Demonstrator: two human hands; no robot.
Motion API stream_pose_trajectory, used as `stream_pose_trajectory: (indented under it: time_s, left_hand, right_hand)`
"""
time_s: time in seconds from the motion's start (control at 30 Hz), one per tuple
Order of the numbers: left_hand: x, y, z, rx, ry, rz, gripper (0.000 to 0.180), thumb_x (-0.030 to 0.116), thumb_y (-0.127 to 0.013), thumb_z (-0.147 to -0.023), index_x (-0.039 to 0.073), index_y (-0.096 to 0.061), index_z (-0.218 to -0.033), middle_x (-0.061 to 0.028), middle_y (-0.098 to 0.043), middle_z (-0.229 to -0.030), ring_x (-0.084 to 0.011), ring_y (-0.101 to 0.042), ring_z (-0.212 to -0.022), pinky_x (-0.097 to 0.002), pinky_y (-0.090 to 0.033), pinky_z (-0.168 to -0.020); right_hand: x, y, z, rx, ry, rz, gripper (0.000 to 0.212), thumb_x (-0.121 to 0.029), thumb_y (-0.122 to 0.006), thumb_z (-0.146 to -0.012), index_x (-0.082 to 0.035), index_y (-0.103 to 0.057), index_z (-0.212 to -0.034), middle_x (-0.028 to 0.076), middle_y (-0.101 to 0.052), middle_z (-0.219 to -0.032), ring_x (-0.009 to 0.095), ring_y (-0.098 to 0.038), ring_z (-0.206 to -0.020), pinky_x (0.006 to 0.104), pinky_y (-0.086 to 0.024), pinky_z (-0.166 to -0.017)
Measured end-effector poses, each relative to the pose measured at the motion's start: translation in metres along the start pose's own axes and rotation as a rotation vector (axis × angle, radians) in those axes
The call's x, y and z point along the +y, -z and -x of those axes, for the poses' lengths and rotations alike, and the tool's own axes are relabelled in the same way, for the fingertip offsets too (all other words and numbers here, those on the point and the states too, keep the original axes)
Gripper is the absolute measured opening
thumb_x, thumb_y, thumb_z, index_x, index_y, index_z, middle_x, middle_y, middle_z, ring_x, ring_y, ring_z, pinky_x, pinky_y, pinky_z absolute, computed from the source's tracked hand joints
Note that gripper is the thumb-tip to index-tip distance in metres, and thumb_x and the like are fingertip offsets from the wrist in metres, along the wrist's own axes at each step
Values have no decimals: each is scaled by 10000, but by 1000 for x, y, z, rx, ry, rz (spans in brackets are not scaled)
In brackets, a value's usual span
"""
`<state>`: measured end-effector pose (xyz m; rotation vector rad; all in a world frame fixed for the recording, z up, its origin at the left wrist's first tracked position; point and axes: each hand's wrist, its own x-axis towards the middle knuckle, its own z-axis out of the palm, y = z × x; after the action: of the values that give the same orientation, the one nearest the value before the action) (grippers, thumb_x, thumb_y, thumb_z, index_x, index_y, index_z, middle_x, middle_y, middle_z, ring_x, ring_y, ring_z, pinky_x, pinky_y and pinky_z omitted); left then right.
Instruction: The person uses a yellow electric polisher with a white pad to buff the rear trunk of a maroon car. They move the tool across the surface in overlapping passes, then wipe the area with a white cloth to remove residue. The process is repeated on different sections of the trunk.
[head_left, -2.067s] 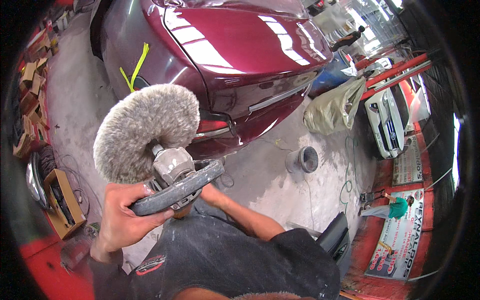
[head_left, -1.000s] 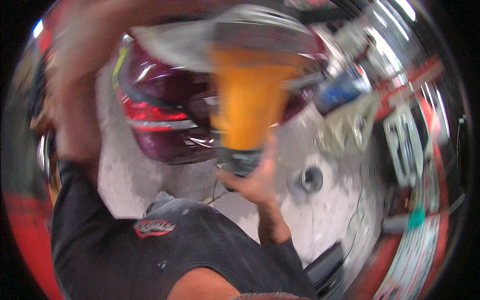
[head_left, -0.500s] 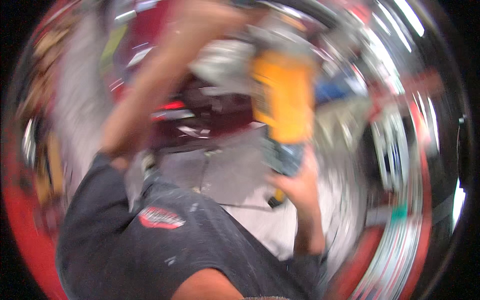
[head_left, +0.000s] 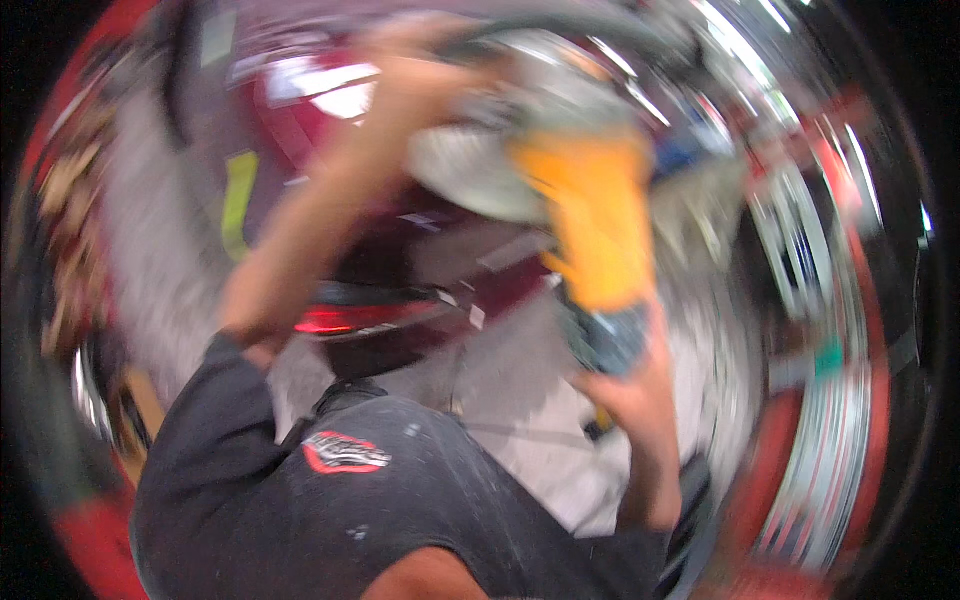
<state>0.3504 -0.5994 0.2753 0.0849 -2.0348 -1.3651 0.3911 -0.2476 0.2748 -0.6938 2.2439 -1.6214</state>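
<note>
A yellow and black power polisher [head_left: 600,220] is held up in front of me, its round pale pad [head_left: 475,172] facing the dark red car. My right hand [head_left: 640,385] is wrapped round the dark rear end of the tool. At its front, my left hand [head_left: 425,50] is closed at the dark curved handle by the grey head, with the fingers smeared by motion. Behind the pad lies the car's glossy body [head_left: 300,110], with a red tail light [head_left: 350,318] below. Blur hides whether the pad touches the paint.
A yellow-green strip [head_left: 239,205] shows left of my left forearm. Pale concrete floor [head_left: 510,370] lies beneath the car's edge. To the right are a red-edged unit with pale drawers or shelves [head_left: 825,470] and bright lights. Brownish clutter [head_left: 75,220] lines the far left.
The polisher and both hands appear slightly lower and further right in the view, which has itself shifted. More of the car and its tail light shows. Both hands stay on the tool.
</note>
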Motion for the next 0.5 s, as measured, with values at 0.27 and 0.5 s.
stream_pose_trajectory:
  time_s: [0.27, 0.5]
  left_hand:
    - [-6, -20, -35, -65, 12, 823, 144, 54, -799, -753, 10, -775, -888, 6, -697, -775, -56, -589, -686, -241, -470, -618]
    - [2, -20, -28, -37, 93, 893, 235, 60, -759, -769, 35, -788, -1000, 47, -678, -779, -34, -547, -641, -223, -432, -557]
  right_hand:
    - [-62, -34, -17, 236, -240, 226, 884, -32, -740, -612, -30, -412, -1434, 70, -622, -890, 151, -620, -644, 288, -544, -564]
    - [-99, -38, -14, 186, -315, 264, 946, 17, -722, -606, -12, -365, -1482, 84, -608, -1042, 154, -615, -774, 282, -528, -677]
